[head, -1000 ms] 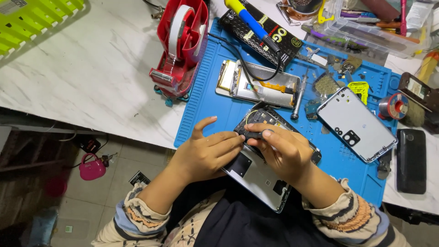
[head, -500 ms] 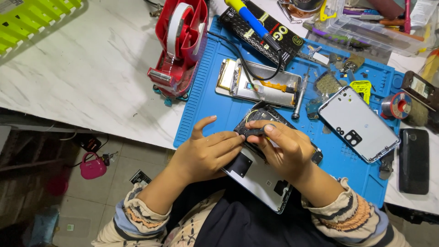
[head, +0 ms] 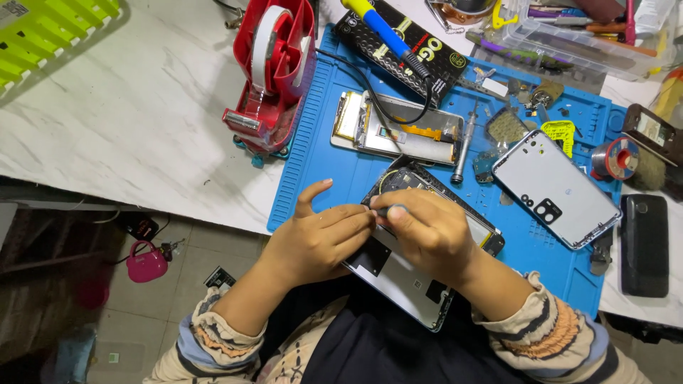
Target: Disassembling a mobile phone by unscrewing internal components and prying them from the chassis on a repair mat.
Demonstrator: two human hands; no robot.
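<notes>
Pressing together over the opened dark smartphone with its grey inner plate (head: 398,274), the 2 hands have hardly shifted over the last second: the index finger of the left hand (head: 320,242) is raised just as before, and the right hand (head: 427,235) keeps its fingers curled tight around a small dark tool tip (head: 393,210), which sat a little nearer the phone's upper end a moment earlier. That small shift suggests close, fine work on 1 spot of the phone rather than any larger step. The left hand lies half closed, its fingers resting on the phone's edge and touching the right hand; whether it pinches anything cannot be told. The phone lies tilted across the near edge of the blue ribbed silicone work mat (head: 313,156), partly overhanging the person's lap. Farther up the mat rest a second opened phone frame with orange flex cable (head: 398,128), a silver screwdriver (head: 461,146) and a pale grey phone back cover (head: 551,188). A clear plastic tray (head: 569,53) at the top right holds coloured pens and tools, too crowded to count. A red tape dispenser (head: 274,64) stands on the white marble tabletop (head: 128,121), and the green slotted rack (head: 50,28) shows nothing inside.
</notes>
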